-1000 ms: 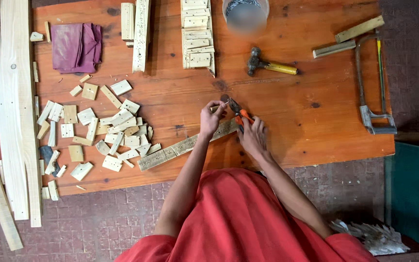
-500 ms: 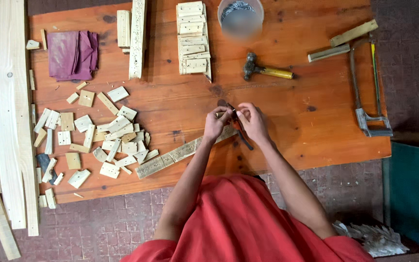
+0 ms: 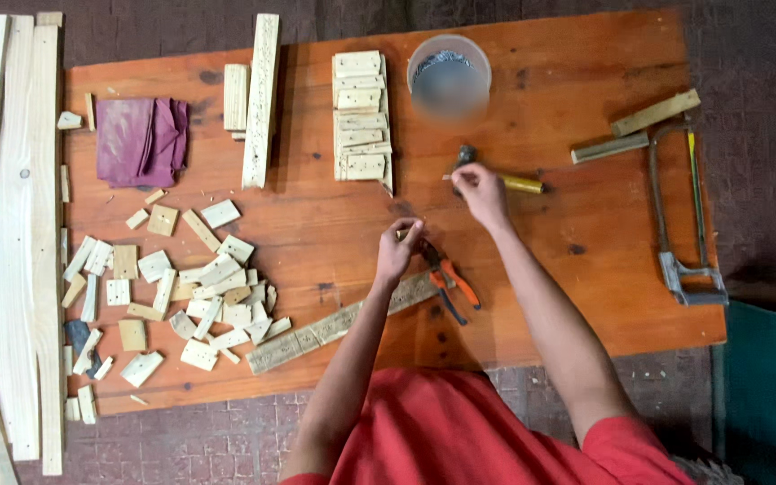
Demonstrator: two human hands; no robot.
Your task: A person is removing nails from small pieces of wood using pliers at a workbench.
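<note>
My left hand is pinched on a small pale object, too small to identify, just above the upper end of a long wooden strip that lies slanted near the table's front edge. Orange-handled pliers lie on the table beside that hand, with no hand on them. My right hand has reached further back and curls over the hammer, covering the part between its dark head and yellow handle.
On the orange wooden table are a stack of small wood blocks, a clear plastic tub, a hacksaw, a purple cloth and several scattered wood offcuts. Long planks lie at the left.
Both hands were together at the strip's end with the pliers. Now the pliers lie on the table and my right hand has moved back to the hammer. The view has tilted.
</note>
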